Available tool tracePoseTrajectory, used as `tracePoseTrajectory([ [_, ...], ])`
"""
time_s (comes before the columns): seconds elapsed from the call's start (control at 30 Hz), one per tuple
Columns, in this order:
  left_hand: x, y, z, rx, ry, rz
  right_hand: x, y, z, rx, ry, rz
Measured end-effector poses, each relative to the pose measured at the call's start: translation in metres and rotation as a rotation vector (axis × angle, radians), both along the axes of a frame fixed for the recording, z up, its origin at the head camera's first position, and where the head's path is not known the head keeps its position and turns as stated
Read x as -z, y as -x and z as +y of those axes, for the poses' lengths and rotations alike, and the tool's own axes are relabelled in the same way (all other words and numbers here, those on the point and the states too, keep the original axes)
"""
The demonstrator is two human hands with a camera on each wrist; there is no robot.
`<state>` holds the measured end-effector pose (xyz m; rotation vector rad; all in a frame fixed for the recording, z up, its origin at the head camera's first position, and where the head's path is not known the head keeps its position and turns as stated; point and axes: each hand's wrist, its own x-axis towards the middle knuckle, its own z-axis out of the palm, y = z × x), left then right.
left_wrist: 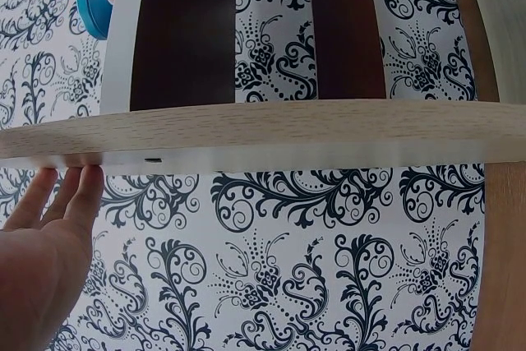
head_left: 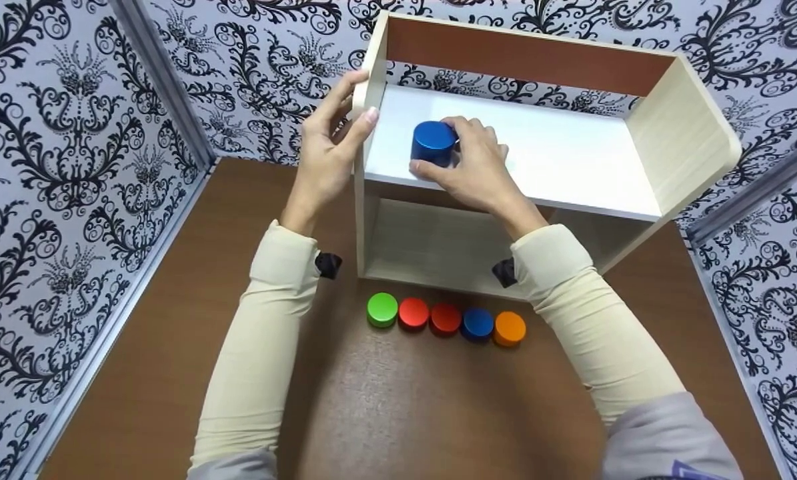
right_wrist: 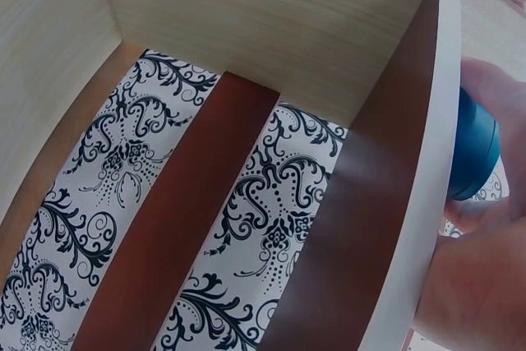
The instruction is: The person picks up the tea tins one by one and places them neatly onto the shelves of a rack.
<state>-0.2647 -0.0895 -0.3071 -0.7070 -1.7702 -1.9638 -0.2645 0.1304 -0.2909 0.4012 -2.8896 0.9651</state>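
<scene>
My right hand (head_left: 475, 160) grips a shiny blue cylinder (head_left: 433, 136) on the white upper board (head_left: 558, 153) of a small wooden shelf unit, with the thumb at its near side and fingers round its far side. From the right wrist view, the blue cylinder (right_wrist: 475, 147) shows just beyond the board's front edge. My left hand (head_left: 328, 150) rests against the unit's left side panel (head_left: 373, 67), thumb at the front edge. In the left wrist view, nearly straight fingers (left_wrist: 82, 199) touch the panel's outer face.
In front of the unit, a row of short round pieces stands on the brown table (head_left: 398, 413): green (head_left: 382, 309), two red (head_left: 413, 313), blue (head_left: 477, 323) and orange (head_left: 509, 328). Patterned walls (head_left: 58, 167) enclose the table at the left, back and right.
</scene>
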Motion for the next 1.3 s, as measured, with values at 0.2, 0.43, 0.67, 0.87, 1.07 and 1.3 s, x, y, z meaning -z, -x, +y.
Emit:
tracePoseTrajectory([
  [0.2, 0.001, 0.0, 0.001, 0.008, -0.016, 0.015, 0.0, -0.001, 0.002, -0.009, 0.028, 0.015],
  [0.43, 0.0, 0.0, 0.001, -0.007, -0.019, 0.001, -0.002, -0.003, 0.009, -0.005, 0.048, 0.02],
  [0.67, 0.0, 0.0, 0.001, -0.006, -0.016, -0.007, -0.004, -0.007, 0.017, -0.022, 0.064, 0.037],
  [0.87, 0.0, 0.0, 0.002, -0.009, -0.008, 0.006, -0.003, -0.013, 0.026, -0.019, 0.07, 0.038],
  [1.07, 0.001, 0.001, 0.001, -0.009, 0.011, 0.037, -0.003, -0.02, 0.037, -0.017, 0.086, 0.055],
  [1.3, 0.001, 0.001, 0.0, -0.006, 0.011, 0.053, -0.002, -0.033, 0.05, -0.041, 0.119, 0.101],
])
